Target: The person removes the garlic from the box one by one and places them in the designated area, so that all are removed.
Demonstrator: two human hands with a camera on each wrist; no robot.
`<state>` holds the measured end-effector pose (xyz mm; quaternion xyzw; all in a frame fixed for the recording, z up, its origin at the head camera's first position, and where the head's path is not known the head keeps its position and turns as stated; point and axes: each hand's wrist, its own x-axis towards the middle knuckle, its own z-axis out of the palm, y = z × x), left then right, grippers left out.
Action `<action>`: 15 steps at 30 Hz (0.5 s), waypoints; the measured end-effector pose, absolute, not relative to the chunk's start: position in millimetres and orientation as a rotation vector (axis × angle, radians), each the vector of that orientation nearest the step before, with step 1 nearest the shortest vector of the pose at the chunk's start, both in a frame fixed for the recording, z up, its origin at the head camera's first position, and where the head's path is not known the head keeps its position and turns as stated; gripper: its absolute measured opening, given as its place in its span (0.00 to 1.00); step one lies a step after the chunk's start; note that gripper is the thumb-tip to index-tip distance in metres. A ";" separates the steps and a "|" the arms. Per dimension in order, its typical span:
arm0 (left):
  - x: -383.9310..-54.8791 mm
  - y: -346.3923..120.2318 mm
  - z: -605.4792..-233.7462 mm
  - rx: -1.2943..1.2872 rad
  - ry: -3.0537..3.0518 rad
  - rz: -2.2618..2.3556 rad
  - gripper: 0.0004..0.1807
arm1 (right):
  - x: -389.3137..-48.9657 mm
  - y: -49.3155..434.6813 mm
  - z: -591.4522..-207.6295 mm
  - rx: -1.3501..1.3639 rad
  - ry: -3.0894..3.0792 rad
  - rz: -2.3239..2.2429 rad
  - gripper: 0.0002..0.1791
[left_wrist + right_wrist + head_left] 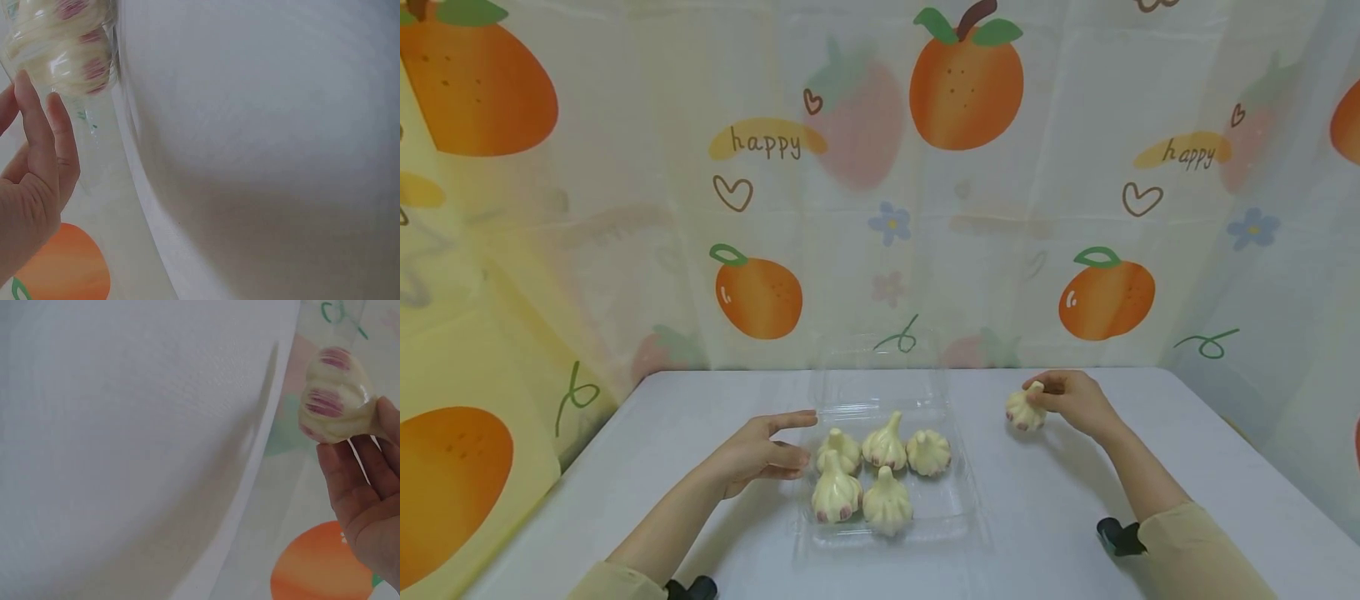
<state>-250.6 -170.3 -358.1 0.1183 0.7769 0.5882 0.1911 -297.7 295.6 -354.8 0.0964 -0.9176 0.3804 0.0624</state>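
A cream-white, glossy garlic bulb with purplish patches [1025, 411] is held in the person's right hand [1071, 400], to the right of a clear plastic container [943, 508] and well apart from it. The thumb and fingers of that hand pinch the bulb at its narrow neck. Its long axis runs from the rounded base up to the neck, which leans toward the hand. The right wrist view shows it against a pale sheet printed with oranges [275, 506], so it looks raised off the white-covered bench [1037, 517].

The relation that counts is sideways: seen from the pinching fingers, the container lies to the left and a little nearer the person, its transparent plastic lid [880, 387] open at the far side. Five more cream-white bulbs [887, 504] sit inside, three in the far row and two in the near row, at left and middle.

The left hand [763, 450] is the nearer one to the container, just beside its left wall, with its fingers extended and thumb apart, gripping nothing (whether a fingertip touches the plastic, I cannot tell).
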 end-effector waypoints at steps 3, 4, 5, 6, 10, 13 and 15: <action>-250.7 -169.9 -358.1 0.331 2.183 1.653 0.38 | -297.3 295.1 -355.9 0.278 -2.771 1.123 0.13; -250.7 -169.8 -358.2 0.331 2.183 1.653 0.38 | -297.2 295.0 -356.4 0.276 -2.770 1.113 0.13; -250.8 -169.8 -358.3 0.332 2.183 1.653 0.38 | -296.9 295.0 -356.9 0.275 -2.769 1.104 0.13; -250.9 -169.8 -358.4 0.331 2.182 1.654 0.38 | -296.7 294.9 -357.2 0.278 -2.766 1.099 0.13; -251.5 -169.9 -358.9 0.334 2.179 1.655 0.38 | -297.0 296.1 -359.3 0.278 -2.764 1.093 0.13; -251.9 -170.3 -359.1 0.342 2.176 1.655 0.38 | -297.7 297.3 -360.6 0.279 -2.767 1.083 0.13; -252.1 -170.6 -359.3 0.348 2.175 1.655 0.39 | -297.9 297.9 -361.3 0.275 -2.773 1.063 0.12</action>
